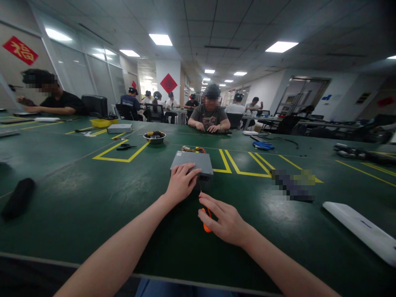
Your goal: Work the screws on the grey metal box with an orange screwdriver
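You are steadying the gray box at center frame with your open left hand, while your right hand is pinching the orange screwdriver, its thin tip near the box.

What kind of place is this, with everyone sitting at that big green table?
Probably an electronics workshop: a long green workbench with yellow tape lines, an orange-handled screwdriver, and a grey metal box.
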Motion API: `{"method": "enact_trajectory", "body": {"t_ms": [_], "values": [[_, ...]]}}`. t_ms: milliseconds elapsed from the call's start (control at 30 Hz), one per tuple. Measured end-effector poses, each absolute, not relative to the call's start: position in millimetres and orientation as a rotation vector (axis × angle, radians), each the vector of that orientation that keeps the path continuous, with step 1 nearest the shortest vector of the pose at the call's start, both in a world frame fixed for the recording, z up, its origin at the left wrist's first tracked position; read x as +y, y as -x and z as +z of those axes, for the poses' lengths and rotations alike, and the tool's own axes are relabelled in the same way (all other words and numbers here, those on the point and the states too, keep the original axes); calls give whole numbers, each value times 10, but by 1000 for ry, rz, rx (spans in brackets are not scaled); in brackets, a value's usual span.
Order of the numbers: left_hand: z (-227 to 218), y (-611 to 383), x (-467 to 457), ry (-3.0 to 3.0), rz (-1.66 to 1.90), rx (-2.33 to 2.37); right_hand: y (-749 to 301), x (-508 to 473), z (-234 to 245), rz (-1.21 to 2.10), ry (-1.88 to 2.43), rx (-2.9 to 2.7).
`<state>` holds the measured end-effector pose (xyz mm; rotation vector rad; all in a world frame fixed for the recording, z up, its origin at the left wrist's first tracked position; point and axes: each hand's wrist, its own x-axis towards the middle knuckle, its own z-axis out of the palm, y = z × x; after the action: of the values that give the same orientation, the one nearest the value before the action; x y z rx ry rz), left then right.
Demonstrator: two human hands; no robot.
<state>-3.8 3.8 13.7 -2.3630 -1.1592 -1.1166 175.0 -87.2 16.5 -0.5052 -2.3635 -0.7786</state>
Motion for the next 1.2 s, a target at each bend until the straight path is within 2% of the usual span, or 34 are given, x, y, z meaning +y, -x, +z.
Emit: {"method": "enact_trajectory", "body": {"t_ms": [233, 600, 800, 1000, 1200], "values": [[145, 31, 28, 2354, -1138, -1163, -1743, -838, 197, -808, 541, -2287], [136, 38, 37, 2351, -1122, -1163, -1693, -869, 145, -614, 557, -2236], [136, 30, 37, 2345, -1136, -1164, -1728, -880, 212, -819, 450, -2301], [136, 35, 39, 2351, -1132, -1162, -1731, -956, 263, -775, 465, -2353], [144, 41, 27, 2363, -1126, -1174, -1723, -965, 277, -947, 384, -2304]]}}
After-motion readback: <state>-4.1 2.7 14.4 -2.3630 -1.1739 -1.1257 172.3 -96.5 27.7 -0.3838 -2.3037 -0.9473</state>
